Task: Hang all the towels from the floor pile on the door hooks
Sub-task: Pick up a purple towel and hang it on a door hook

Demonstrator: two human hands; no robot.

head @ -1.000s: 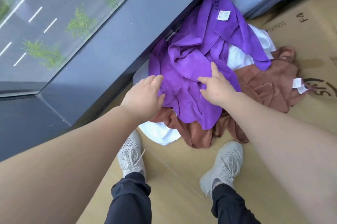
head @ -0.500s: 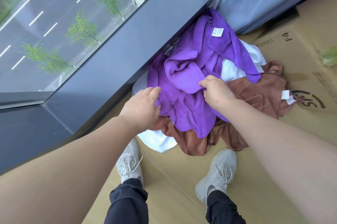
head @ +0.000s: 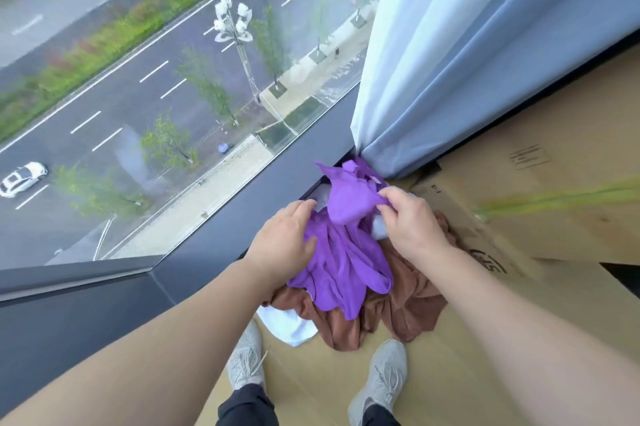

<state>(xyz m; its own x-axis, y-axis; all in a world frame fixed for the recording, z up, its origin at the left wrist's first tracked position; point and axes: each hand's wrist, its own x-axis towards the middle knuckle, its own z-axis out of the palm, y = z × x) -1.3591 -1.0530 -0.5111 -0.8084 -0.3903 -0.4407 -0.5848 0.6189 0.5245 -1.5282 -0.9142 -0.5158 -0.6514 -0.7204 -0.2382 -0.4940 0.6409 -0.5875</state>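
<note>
The window [head: 138, 96] fills the upper left of the frame, and a pale blue curtain [head: 467, 61] hangs down the upper right. Flattened cardboard [head: 561, 224] covers the floor at the right and along the bottom. The pile [head: 349, 318] lies at the lower centre, against the foot of the window frame and just under the curtain's hem. In it, the purple towel [head: 343, 266] lies on top, the brown towel [head: 412, 301] spreads beneath it to the right, and the white towel [head: 291, 325] shows at the lower left edge. No door hooks are in view. The left hand [head: 284, 245] has its fingers and thumb curled into the purple towel's left side. The right hand [head: 412, 221] pinches a raised fold of the same towel near its upper edge. We judge these towels to be light, soft and limp: they have no stiffness, so whatever we do not hold will sag and trail. They are not fragile and the nap should give good friction, so a firm pinch ought to be enough. The risk we see is tangling, since the purple folds drape over the brown cloth and could drag it along. We would take hold at an edge or corner, lift straight up, and look for a hem or loop that could go over a hook.
</note>
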